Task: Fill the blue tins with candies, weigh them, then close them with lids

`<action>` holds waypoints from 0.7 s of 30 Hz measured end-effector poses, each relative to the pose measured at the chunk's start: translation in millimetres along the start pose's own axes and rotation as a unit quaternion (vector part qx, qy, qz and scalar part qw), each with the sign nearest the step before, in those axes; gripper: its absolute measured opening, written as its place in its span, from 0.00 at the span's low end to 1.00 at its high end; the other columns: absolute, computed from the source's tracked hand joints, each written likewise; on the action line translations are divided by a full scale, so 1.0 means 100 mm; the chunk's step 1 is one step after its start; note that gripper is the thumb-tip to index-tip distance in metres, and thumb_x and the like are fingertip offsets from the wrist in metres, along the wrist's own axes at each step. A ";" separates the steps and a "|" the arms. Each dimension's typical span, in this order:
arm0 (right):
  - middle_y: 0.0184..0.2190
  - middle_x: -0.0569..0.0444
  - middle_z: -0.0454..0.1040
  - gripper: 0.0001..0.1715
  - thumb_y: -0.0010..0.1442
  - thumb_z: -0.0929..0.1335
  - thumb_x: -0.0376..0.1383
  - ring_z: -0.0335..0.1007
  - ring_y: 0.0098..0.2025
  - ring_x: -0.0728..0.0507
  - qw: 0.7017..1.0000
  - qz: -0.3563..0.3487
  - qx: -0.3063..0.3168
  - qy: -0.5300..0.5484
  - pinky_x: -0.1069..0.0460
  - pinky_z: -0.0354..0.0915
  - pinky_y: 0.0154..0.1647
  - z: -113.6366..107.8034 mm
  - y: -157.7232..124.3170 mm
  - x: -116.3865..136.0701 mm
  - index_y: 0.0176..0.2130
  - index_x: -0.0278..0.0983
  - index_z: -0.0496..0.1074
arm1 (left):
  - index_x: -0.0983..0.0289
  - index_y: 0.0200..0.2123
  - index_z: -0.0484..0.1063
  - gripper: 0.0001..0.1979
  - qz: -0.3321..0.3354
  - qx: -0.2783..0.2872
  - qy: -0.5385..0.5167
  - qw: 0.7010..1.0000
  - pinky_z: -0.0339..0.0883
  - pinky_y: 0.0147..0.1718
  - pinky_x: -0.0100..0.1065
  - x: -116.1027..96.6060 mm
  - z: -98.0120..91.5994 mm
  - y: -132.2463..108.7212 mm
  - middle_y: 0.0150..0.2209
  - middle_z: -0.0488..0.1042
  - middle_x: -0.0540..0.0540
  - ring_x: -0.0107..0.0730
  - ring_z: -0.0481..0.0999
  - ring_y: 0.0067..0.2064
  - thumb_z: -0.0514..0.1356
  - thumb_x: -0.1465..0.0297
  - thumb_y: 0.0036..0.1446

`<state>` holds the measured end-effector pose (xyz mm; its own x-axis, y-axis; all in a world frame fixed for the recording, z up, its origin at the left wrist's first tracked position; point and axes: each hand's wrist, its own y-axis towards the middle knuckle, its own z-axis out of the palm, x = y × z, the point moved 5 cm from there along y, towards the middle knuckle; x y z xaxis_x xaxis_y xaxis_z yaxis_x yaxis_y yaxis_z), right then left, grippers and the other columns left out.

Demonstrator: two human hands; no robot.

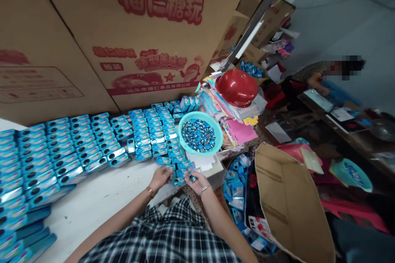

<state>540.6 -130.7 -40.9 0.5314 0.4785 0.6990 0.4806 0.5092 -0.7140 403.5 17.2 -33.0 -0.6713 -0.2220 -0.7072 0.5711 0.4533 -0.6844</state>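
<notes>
The blue case [177, 177] is sitting between the two hands at the near edge of the white tabletop [101, 197], at the foot of a short column of like cases [180, 164]. It is showing as a small, flat, glossy light-blue rectangle, its long side lying roughly across the view. The left hand [160, 178] is closing its grip on the case's left end. The right hand [197, 181] is pinching a small blue piece [191, 177] just beside the case's right end; finer detail of both is too small to tell
</notes>
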 end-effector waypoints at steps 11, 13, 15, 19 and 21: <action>0.49 0.51 0.73 0.23 0.54 0.63 0.28 0.65 0.56 0.40 0.919 -0.288 0.054 -0.264 0.44 0.57 0.61 1.05 -0.48 0.43 0.47 0.42 0.74 | 0.65 0.38 0.72 0.21 -0.081 0.112 -0.395 0.908 0.73 0.42 0.37 0.11 0.22 -0.06 0.34 0.77 0.58 0.34 0.78 0.35 0.43 0.60 0.67; 0.52 0.50 0.72 0.25 0.54 0.62 0.28 0.64 0.58 0.41 0.900 -0.314 0.059 -0.295 0.44 0.56 0.62 1.08 -0.49 0.50 0.50 0.42 0.72 | 0.65 0.38 0.71 0.19 -0.081 0.098 -0.424 0.896 0.73 0.41 0.36 0.12 0.13 -0.02 0.35 0.77 0.57 0.33 0.78 0.34 0.44 0.62 0.67; 0.51 0.49 0.73 0.21 0.56 0.64 0.32 0.67 0.54 0.41 0.921 -0.296 0.054 -0.249 0.46 0.62 0.57 1.04 -0.40 0.54 0.49 0.41 0.72 | 0.65 0.38 0.70 0.16 -0.078 0.085 -0.446 0.888 0.74 0.43 0.36 0.13 0.03 0.00 0.37 0.77 0.57 0.32 0.78 0.36 0.46 0.65 0.67; 0.30 0.54 0.74 0.20 0.54 0.68 0.49 0.67 0.23 0.47 0.992 -0.121 -0.001 -0.035 0.53 0.64 0.22 0.79 0.02 0.51 0.41 0.39 0.69 | 0.67 0.42 0.69 0.10 -0.077 0.045 -0.455 0.886 0.73 0.47 0.34 0.15 -0.26 0.07 0.42 0.77 0.61 0.31 0.79 0.42 0.50 0.75 0.62; 0.25 0.56 0.71 0.22 0.54 0.67 0.53 0.57 0.17 0.51 0.998 -0.066 -0.002 0.011 0.56 0.55 0.15 0.70 0.22 0.51 0.38 0.38 0.67 | 0.69 0.44 0.69 0.12 -0.073 0.017 -0.443 0.894 0.73 0.47 0.33 0.15 -0.46 0.12 0.44 0.77 0.63 0.32 0.79 0.44 0.50 0.80 0.59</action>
<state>529.7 -45.3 -18.2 0.4782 0.3910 0.7864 0.5501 0.5646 -0.6153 378.3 58.7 -43.5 -0.1111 -0.8790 -0.4637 0.5320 0.3415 -0.7748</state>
